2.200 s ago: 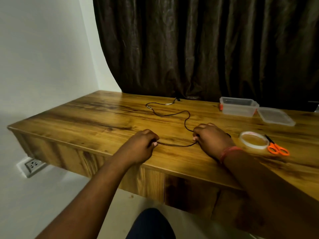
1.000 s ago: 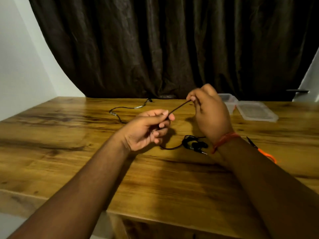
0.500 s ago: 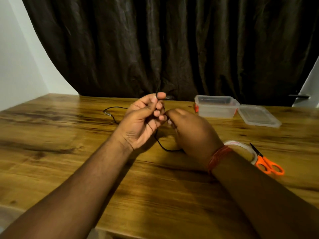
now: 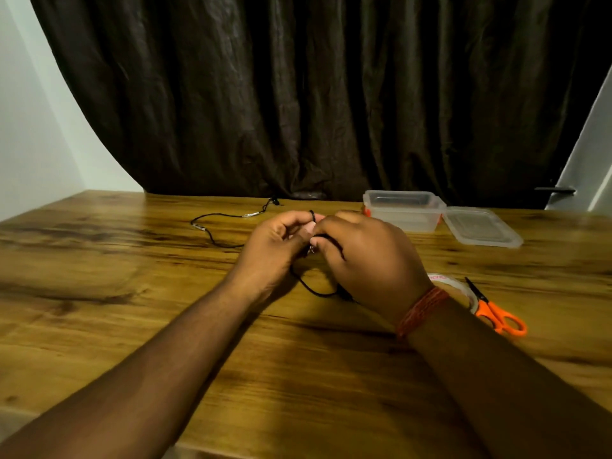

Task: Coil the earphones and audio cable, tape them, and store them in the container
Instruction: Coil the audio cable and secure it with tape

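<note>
Two hands: both are meeting above the wooden table, fingertips together, just in front of the container.
Left hand: it is curling its fingers and pinching the black cable, with a small loop sticking up above the thumb.
Right hand: it is curling round the same cable, a strand crossing its index finger; an orange thread band is sitting on its wrist.
Cable slack: one stretch is hanging from the hands down to the table in a curve; another is trailing away to the left of the container, past two silver sections, toward the dark curtain.
Container: clear plastic, standing open at the back of the table, touching its lid, which is lying flat on its right.
Tape roll: it is lying in front of the container, partly hidden by the right wrist.
Scissors: orange-handled, they are lying just beside the tape roll, on the side away from the hands.
</note>
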Available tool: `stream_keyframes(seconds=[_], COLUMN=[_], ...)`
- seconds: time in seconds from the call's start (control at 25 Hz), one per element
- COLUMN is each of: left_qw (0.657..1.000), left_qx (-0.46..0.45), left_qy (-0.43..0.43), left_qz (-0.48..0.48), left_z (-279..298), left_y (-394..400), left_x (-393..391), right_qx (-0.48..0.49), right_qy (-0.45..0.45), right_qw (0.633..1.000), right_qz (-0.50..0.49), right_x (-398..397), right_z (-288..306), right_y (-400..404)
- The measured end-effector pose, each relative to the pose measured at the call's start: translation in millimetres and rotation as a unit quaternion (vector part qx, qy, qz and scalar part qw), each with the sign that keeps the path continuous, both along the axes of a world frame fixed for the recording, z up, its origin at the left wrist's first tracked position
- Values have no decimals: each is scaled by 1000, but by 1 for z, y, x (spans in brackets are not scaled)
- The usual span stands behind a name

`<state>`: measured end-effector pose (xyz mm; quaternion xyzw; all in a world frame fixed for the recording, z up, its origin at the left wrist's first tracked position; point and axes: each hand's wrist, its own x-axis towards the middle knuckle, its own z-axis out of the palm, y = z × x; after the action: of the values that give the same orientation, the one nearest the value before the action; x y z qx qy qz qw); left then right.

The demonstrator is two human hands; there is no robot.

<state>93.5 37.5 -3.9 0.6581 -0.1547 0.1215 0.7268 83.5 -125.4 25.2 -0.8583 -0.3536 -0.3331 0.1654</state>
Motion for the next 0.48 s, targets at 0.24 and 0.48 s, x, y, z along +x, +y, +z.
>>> stream_keyframes(seconds=[0.24, 0.48], left_qw=[998, 990], left_qx=[-3, -24], left_qy=[18, 32], left_qz=[-61, -136], left_z=[-1, 3], left_y=[-10, -7], left_x=[-10, -17], right_qx=[57, 141], right_qy=[-11, 16], right_qw=[998, 990], right_qz=[-13, -13], right_x=[7, 17], right_z=[2, -3], right_y=[-11, -14])
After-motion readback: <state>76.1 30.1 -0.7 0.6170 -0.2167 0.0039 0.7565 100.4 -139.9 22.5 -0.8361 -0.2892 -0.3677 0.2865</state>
